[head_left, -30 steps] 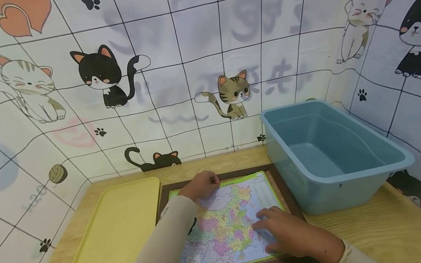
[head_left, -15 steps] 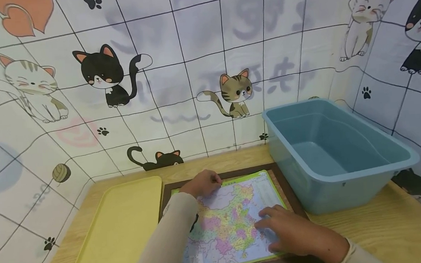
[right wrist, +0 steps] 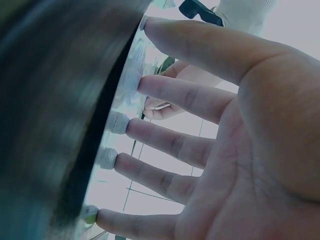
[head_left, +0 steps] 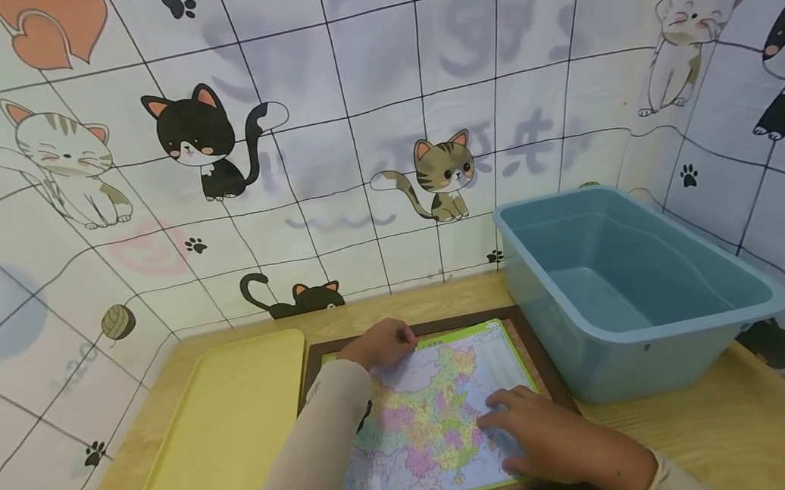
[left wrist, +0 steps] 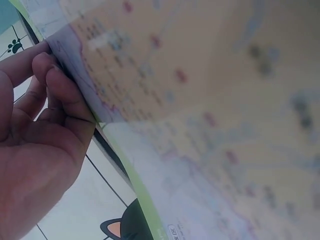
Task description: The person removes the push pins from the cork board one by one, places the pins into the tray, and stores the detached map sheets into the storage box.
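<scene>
The yellow tray (head_left: 234,423) is set at the map's (head_left: 421,455) nine o'clock, seemingly for room. The map, laid on a framed board (head_left: 547,363), is touched at eleven by the left hand (head_left: 380,344), fingers curled (whether pinching cannot be told), and apparently steadied at four by the right hand (head_left: 549,435), spread and ungripping. Only the viewpoint has drifted since earlier.

map (head_left: 432,417): print unreadable | wall (head_left: 379,56): lettering (head_left: 534,142) faint, apparently mirrored, unreadable

A beige fabric sleeve (head_left: 316,444), a small black piece (head_left: 365,415) at its edge, covers the left forearm. A beige cuff (head_left: 660,477) rings the right.
</scene>
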Demonstrator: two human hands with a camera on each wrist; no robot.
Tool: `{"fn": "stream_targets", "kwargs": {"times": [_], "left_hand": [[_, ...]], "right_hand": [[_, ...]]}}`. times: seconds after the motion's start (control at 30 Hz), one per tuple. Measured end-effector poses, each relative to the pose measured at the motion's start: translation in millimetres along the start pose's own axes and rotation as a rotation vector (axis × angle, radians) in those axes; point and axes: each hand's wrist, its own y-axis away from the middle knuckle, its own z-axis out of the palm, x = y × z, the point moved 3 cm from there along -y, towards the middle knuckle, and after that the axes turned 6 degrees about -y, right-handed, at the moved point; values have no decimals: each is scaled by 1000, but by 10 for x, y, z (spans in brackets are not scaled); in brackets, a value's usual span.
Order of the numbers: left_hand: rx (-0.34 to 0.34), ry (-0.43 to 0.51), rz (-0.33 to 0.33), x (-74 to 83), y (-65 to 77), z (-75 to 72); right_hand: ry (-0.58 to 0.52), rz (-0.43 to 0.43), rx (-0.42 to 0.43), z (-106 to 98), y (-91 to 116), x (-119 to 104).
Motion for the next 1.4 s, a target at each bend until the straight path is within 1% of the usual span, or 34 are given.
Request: {"fn": "stream_targets", "kwargs": {"times": [0.23, 0.43, 0.7, 0.9, 1.07, 1.23, 1.4], "left_hand": [[-24, 34, -22, -13, 12, 19], [-5, 10, -14, 11, 4, -6], [-12, 16, -14, 41, 12, -6], [-12, -6, -12, 77, 27, -19], [-2, -8, -13, 76, 40, -30], [2, -9, -9, 62, 28, -10], [8, -20, -18, 35, 9, 9]], "right_hand": [[-28, 16, -16, 15, 3, 16], [3, 0, 2, 19, -10, 27], [4, -8, 12, 11, -5, 23], [17, -18, 15, 9, 11, 23], [32, -16, 13, 4, 3, 6], [28, 5, 1, 4, 6, 0], [32, 0, 1, 4, 10, -1]]}}
